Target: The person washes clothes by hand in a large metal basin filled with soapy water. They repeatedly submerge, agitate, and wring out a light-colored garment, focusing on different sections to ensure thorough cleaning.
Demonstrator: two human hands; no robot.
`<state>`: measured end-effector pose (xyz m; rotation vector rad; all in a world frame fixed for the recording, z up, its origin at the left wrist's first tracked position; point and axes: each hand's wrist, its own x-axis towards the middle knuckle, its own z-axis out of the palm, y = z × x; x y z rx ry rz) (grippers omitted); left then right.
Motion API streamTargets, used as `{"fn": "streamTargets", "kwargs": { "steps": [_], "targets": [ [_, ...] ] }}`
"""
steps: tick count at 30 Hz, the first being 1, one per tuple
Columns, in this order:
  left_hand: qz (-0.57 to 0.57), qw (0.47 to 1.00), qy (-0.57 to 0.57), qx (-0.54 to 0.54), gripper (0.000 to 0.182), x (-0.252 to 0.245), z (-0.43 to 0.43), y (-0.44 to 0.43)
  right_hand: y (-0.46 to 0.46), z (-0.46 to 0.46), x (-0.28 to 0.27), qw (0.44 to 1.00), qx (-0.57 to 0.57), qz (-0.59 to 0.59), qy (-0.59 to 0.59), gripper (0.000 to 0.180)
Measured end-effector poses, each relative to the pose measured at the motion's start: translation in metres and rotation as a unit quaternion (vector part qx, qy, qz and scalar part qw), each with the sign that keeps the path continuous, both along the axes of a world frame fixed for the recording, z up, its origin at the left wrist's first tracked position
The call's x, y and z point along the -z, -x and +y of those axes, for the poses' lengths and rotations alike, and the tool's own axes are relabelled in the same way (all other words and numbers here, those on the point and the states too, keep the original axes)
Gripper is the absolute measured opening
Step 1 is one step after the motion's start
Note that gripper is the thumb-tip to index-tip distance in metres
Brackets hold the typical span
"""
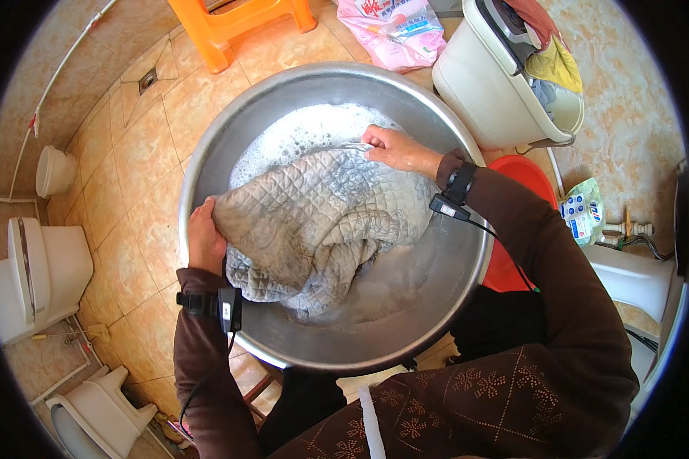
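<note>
A grey-beige quilted cloth (304, 212) lies bunched in a wide stainless steel basin (356, 344). White suds (304, 129) float on the water behind the cloth. My left hand (206, 236) grips the cloth's left end close to the basin's left rim; its fingertips are partly hidden. At the far edge of the cloth, my right hand (399, 150) pinches the fabric between thumb and curled fingers. Between both hands the upper layer is spread, while its lower folds rest in the basin. Straps with small black devices circle both wrists.
An orange plastic stool (235, 26) and a pink plastic bag (396, 34) stand beyond the basin. To the right are a white hamper (482, 80) with clothes, a red basin (519, 183) and a wipes pack (584, 212). A white bucket (55, 171) and a toilet (51, 275) stand left.
</note>
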<state>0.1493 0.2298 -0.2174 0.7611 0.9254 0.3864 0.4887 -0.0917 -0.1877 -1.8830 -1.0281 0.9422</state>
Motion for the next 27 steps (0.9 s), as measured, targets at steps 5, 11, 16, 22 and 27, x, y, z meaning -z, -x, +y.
{"fn": "streamTargets", "kwargs": {
  "steps": [5,11,16,22,27],
  "targets": [
    [0.244,0.802,-0.528,0.136,0.052,-0.03,-0.026,-0.024,0.021,-0.036,-0.001,0.975,-0.045,-0.203,0.071,0.081],
    [0.218,0.475,-0.74,0.423,0.081,-0.043,-0.126,-0.025,0.057,-0.076,0.013,0.922,-0.062,-0.359,0.129,0.088],
    [0.23,0.43,-0.735,0.472,0.087,-0.002,-0.1,-0.022,0.038,-0.068,0.032,0.955,-0.053,-0.249,0.149,0.062],
    [0.237,0.514,-0.612,0.553,0.082,-0.005,-0.1,-0.069,0.005,-0.065,0.018,0.999,0.031,-0.002,0.021,0.042],
    [0.112,0.512,-0.702,0.482,0.082,-0.01,-0.154,-0.125,0.029,-0.087,0.01,0.974,-0.012,-0.223,0.045,0.084]
  ]
}}
